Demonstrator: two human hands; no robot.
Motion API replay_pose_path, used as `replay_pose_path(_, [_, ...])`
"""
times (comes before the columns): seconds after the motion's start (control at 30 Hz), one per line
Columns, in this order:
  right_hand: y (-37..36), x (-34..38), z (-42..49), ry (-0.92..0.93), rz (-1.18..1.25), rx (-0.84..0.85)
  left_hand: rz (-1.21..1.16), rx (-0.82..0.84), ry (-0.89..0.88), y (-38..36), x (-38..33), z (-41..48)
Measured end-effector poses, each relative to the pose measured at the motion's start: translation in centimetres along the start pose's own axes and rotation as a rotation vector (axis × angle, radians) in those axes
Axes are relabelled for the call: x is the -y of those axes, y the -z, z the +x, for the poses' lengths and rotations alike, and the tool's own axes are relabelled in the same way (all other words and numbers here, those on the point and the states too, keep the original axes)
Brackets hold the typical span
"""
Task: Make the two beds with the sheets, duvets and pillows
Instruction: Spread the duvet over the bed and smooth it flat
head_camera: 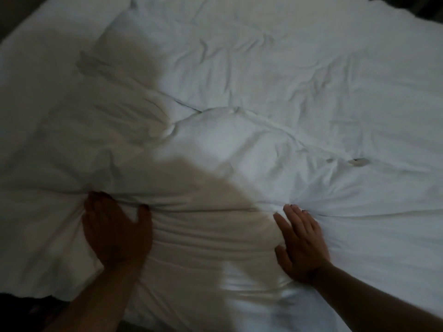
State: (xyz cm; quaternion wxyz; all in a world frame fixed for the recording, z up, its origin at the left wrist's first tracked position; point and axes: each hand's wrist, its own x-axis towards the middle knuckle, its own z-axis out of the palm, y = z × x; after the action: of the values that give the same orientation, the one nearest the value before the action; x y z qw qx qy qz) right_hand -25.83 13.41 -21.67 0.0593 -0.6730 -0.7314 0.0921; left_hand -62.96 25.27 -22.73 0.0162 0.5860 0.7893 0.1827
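A white duvet [251, 92] covers nearly the whole view, rumpled, with a puffed ridge running across the middle. My left hand [115, 231] lies in shadow at the lower left, palm down with fingers straight, pressing on the fabric. My right hand [299, 243] rests flat on the duvet at the lower right, fingers straight and pointing away from me. Creases fan out from both sets of fingertips. A small dark mark or opening [357, 162] shows on the duvet at the right.
The bed's near edge runs along the bottom left, with dark floor [21, 315] below it. Dark strips at the top left corner and top right corner mark the bed's far limits. My own shadow falls over the left half of the cover.
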Motion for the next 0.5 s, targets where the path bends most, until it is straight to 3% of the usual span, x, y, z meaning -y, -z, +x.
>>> replay_pose_path(0.13, [2.0,1.1,-0.4,-0.043,0.042,0.013,-0.168,-0.05,0.024,3.5,-0.4,3.3])
replay_pose_path(0.3, [6.2,5.5,7.6,-0.21,0.378,-0.288,-0.199,-0.134,-0.205,6.9,-2.9,14.9])
replay_pose_path(0.4, [7.5,10.3,16.1,-0.159,0.371,-0.368,-0.032,0.087,-0.314,5.9,-4.6,22.6])
replay_pose_path(0.5, [8.1,14.3,23.7,-0.2,0.406,-0.17,0.088,0.469,-0.19,3.9,-5.2,26.5])
